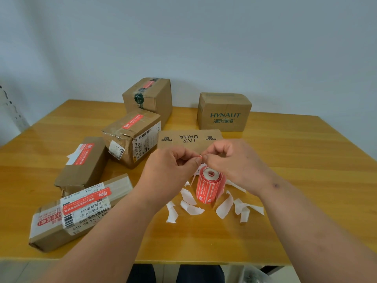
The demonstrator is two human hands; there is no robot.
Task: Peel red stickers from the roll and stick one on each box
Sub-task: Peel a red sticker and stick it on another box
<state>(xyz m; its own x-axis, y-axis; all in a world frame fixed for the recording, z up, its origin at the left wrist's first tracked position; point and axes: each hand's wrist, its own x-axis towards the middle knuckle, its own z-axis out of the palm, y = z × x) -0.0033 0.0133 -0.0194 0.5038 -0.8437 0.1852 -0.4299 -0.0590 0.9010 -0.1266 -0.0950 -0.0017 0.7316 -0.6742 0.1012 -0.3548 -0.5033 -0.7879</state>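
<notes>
A red sticker [201, 157] was pinched between both hands' grips, left hand [175, 163] and right hand [226, 158], above the roll [208, 185], apparently for peeling off its backing.

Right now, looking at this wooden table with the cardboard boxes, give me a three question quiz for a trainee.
1. True or false: the brown cardboard box printed HYNAUT already carries a red sticker.
2. Which thing stands upright on the yellow wooden table just below the hands? A) red sticker roll B) tape dispenser C) scissors
3. Fill in: the left hand and right hand together pinch a small red ____.

Key: 1 false, no sticker shows on it; 2 A; 3 sticker.
</notes>
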